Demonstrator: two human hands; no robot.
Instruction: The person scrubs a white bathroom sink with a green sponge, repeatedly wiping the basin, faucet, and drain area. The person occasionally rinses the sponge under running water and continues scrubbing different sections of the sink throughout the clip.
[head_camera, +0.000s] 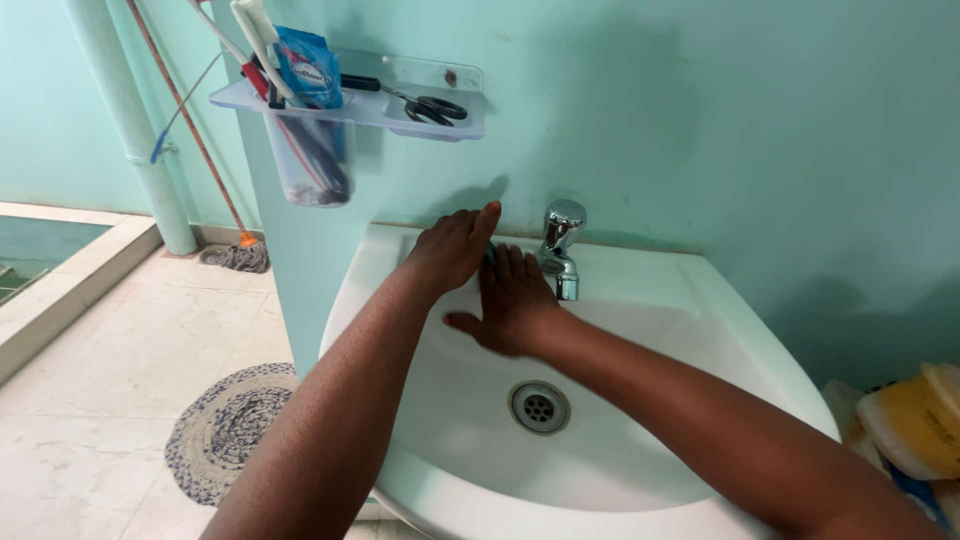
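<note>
Beside the chrome tap (560, 250), my left hand (452, 248) and right hand (512, 305) press flat, fingers extended, gripping nothing, on the white sink (720, 330).

The white ceramic wash basin (700, 330) stands against the pale green wall (700, 120), with the chrome tap (560, 250) on its back rim and the round metal drain (539, 406) in its bowl. The left hand (455, 245) rests on the back rim left of the tap, and the right hand (515, 305) lies just before it, inside the bowl. Above and left of the basin, the clear plastic wall shelf (380, 105) carries black-handled scissors (430, 106), while the round woven floor mat (225, 425) lies on the floor left of the basin.
</note>
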